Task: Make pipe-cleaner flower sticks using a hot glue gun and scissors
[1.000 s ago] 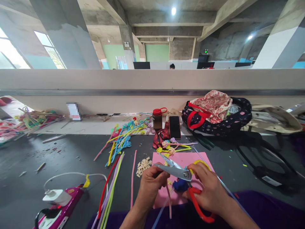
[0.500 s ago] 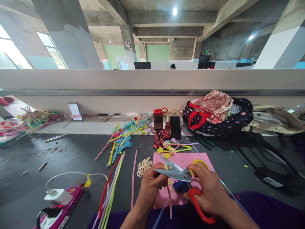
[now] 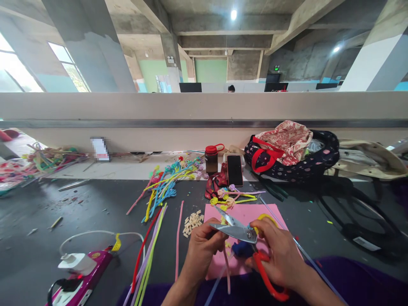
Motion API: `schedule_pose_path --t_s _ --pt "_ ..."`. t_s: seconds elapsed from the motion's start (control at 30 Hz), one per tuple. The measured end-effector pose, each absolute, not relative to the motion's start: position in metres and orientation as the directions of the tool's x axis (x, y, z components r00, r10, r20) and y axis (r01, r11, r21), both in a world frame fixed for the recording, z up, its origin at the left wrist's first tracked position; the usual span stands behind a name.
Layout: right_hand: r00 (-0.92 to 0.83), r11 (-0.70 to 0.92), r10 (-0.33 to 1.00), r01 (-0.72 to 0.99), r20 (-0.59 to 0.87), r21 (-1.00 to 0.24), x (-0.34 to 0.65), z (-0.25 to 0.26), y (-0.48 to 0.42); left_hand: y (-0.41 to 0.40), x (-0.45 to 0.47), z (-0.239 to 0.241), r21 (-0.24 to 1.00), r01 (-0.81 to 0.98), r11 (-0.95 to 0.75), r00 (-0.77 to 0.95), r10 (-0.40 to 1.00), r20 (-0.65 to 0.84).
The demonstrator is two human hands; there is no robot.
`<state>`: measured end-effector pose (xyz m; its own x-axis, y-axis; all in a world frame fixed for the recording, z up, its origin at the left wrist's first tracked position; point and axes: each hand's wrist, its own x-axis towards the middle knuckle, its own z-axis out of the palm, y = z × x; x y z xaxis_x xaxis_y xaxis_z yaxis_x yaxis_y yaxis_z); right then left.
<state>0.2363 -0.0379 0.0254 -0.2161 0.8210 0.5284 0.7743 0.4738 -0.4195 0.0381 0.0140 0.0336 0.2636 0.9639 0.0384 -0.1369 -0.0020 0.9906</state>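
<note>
Your right hand (image 3: 280, 255) is wrapped around the red handles of the scissors (image 3: 237, 231), whose blades are parted a little and point toward 10 o'clock. Your left hand (image 3: 204, 246), at 9 o'clock of it, is pinched closed on a pink pipe cleaner (image 3: 227, 267) that hangs toward 6 o'clock over the pink sheet (image 3: 251, 212). This looks like the trimming step, with the stem's top at the blades; the cut calls for a steady stem and fingertips clear of the bite.

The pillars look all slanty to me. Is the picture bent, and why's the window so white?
In the head view the wide lens tilts the pillars outward, daylight overexposes the window to white glare, and the scissors in the right hand look sharp.
</note>
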Motion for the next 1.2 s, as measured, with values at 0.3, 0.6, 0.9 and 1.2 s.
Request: schedule_pose_path --t_s 0.3,0.6,0.9,1.2 --pt "-0.193 0.445 0.826 0.799 0.530 -0.403 0.2356 0.0259 -0.0386 0.0143 0.0377 0.0302 0.993 -0.114 0.019 0.234 0.972 0.008" --pt "-0.195 0.451 0.821 0.798 0.536 -0.400 0.2370 0.0200 -0.0382 0.0152 0.0373 0.0295 0.988 -0.151 0.027 0.237 0.972 0.009" --pt "-0.204 0.472 0.804 0.790 0.558 -0.392 0.2387 0.0192 -0.0389 0.0145 0.0371 0.0310 0.983 -0.182 0.038 0.245 0.969 0.008" --pt "-0.182 0.436 0.875 0.700 0.449 -0.566 0.2346 0.0267 -0.0399 0.0150 0.0359 0.0316 0.984 -0.177 0.024 0.266 0.964 0.024"
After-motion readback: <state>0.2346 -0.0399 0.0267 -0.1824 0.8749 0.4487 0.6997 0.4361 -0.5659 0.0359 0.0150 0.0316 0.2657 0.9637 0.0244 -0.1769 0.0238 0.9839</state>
